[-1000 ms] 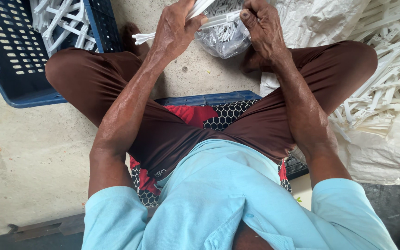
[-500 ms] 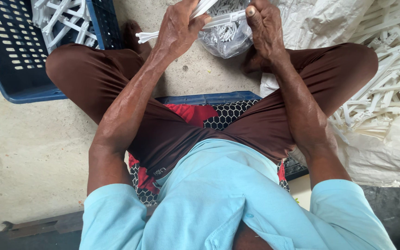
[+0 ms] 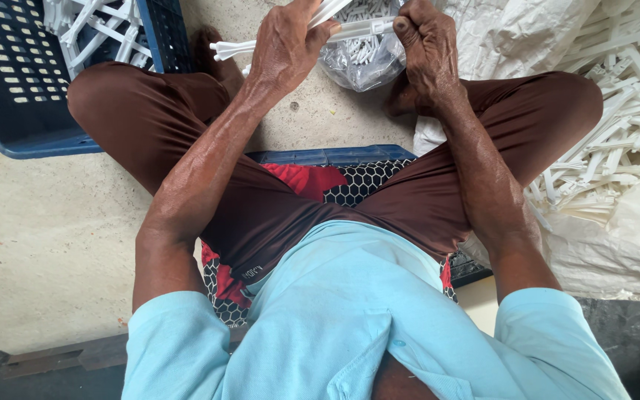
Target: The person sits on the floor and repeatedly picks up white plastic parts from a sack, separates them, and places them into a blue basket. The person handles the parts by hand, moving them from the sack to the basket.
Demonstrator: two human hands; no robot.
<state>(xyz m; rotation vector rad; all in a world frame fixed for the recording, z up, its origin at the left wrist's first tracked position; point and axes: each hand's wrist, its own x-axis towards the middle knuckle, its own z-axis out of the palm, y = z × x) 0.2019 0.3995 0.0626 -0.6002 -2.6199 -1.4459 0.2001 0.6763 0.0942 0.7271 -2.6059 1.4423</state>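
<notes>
Sitting cross-legged on a blue crate with a red and black cushion under you, you hold both hands up at the top of the view, over the concrete floor. Your left hand has its fingers curled around a white plastic strip, whose forked end pokes out to the left of your knuckles. Your right hand is closed in a fist on the other end of that same strip, thumb pressed on top. The strip runs nearly level between the two hands, with a second white piece angling up out of the left grip toward the top edge.

Just behind the strip, between your hands, sits a clear plastic bag filled with small white pieces; it rests on the floor near your feet. You cannot tell whether the strip touches the bag.

At the upper left, a dark blue basket with slotted walls holds a tangle of white plastic frames, just beside your left knee. To your right, a large pile of similar white frames lies on white sacks, pressed against your right leg.
</notes>
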